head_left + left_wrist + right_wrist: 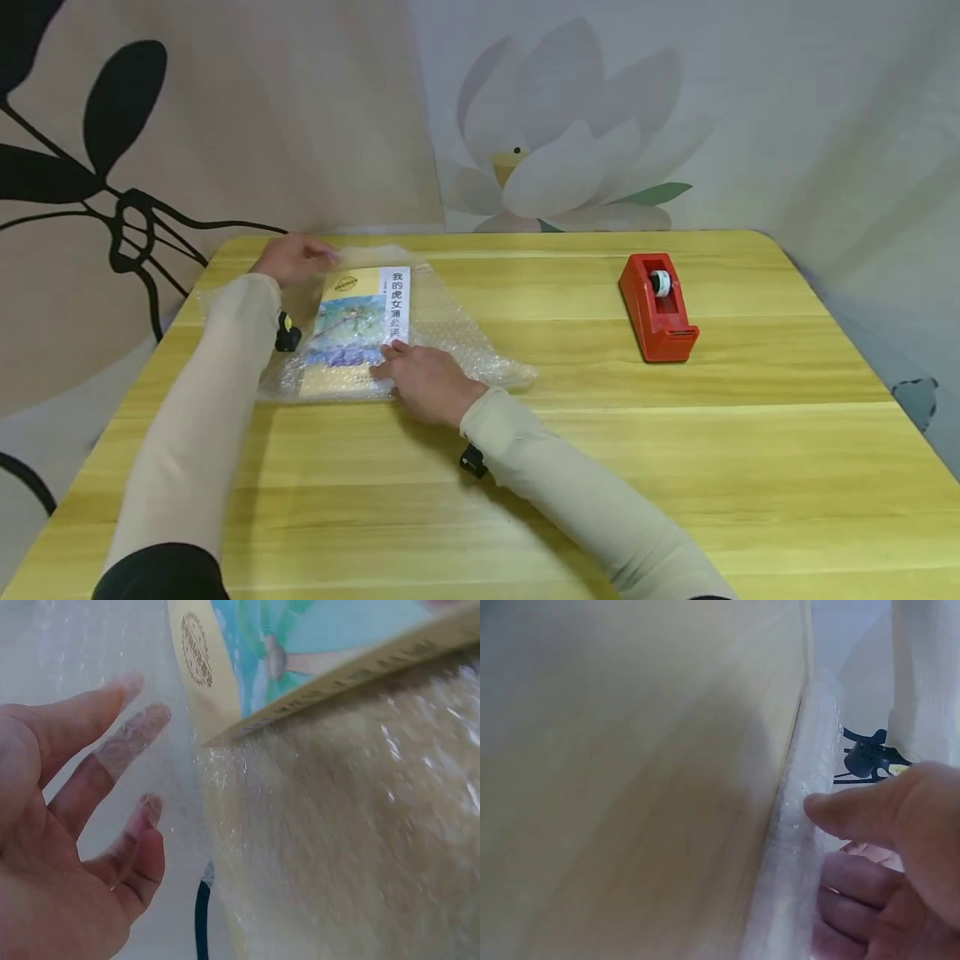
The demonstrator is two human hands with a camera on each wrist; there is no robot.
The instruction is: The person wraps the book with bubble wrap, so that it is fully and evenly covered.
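A book [349, 321] with an illustrated yellow and blue cover lies at the table's left, on clear bubble wrap [457, 350] that spreads out to its right. My right hand [431, 382] rests on the book's lower right part, fingers extended. In the right wrist view its thumb [840, 814] touches the wrap's near edge. My left hand [294, 258] is at the wrap's far left corner, beside the book's top. In the left wrist view its fingertips [146, 724] show through the clear film, with a gap between thumb and fingers.
A red tape dispenser [660, 308] holding a small roll stands on the right of the wooden table [600, 483]. Behind the table's far edge is a wall covering [337, 125] printed with leaves and a flower.
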